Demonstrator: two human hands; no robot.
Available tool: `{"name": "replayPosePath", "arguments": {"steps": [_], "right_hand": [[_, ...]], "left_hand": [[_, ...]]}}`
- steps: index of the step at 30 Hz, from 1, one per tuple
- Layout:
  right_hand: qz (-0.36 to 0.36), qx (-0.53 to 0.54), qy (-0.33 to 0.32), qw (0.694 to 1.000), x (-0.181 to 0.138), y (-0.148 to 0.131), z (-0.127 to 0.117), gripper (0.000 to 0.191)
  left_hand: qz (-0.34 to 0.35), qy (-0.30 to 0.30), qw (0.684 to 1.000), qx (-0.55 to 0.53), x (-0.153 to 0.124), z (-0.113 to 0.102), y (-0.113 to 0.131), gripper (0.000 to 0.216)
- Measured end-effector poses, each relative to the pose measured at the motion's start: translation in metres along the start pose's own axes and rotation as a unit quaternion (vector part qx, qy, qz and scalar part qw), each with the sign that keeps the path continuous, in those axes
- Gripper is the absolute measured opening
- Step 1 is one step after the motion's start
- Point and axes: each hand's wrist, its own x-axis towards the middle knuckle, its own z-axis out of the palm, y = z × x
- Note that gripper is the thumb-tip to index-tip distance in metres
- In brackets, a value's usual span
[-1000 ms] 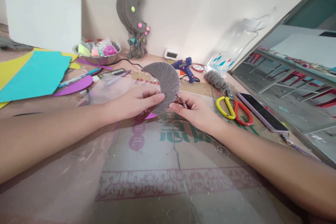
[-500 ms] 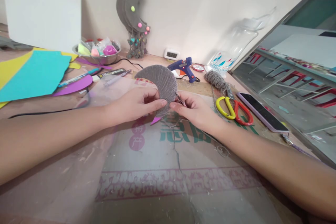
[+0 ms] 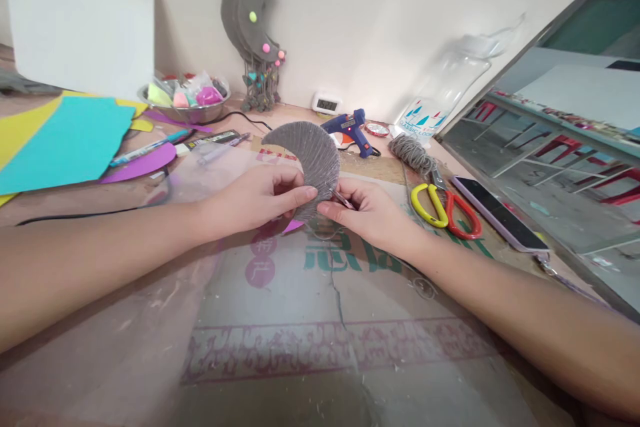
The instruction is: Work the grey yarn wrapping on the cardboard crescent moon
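Left hand (image 3: 260,197) pinches crescent's (image 3: 313,157) lower edge; scissors (image 3: 443,208) nearby.

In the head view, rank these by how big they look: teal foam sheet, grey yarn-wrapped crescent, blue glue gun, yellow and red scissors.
1. teal foam sheet, clearly largest.
2. grey yarn-wrapped crescent, though it is held nearer the camera.
3. and 4. yellow and red scissors and blue glue gun look alike; the gun lies farther back, so I won't rank them.

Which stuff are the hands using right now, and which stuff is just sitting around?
In use:
left hand and right hand, both holding the grey yarn-wrapped crescent

Just lying about:
blue glue gun
yellow and red scissors
phone
grey yarn bundle
teal sheet
bowl of bits
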Motion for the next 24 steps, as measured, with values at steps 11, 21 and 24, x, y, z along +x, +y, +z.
{"name": "replayPosePath", "arguments": {"steps": [11,21,24], "right_hand": [[0.008,0.012,0.008,1.000,-0.0008,0.0022,-0.0026,0.021],[0.012,0.002,0.025,1.000,0.0000,0.0006,-0.0011,0.027],[0.019,-0.015,0.026,0.999,-0.0005,-0.0010,-0.0004,0.027]], "left_hand": [[-0.025,-0.007,1.000,0.002,0.0009,-0.0006,0.0023,0.033],[-0.030,-0.009,0.999,-0.030,0.0011,-0.0003,-0.0020,0.033],[-0.031,-0.021,0.999,-0.033,0.0010,0.0002,-0.0033,0.033]]}}
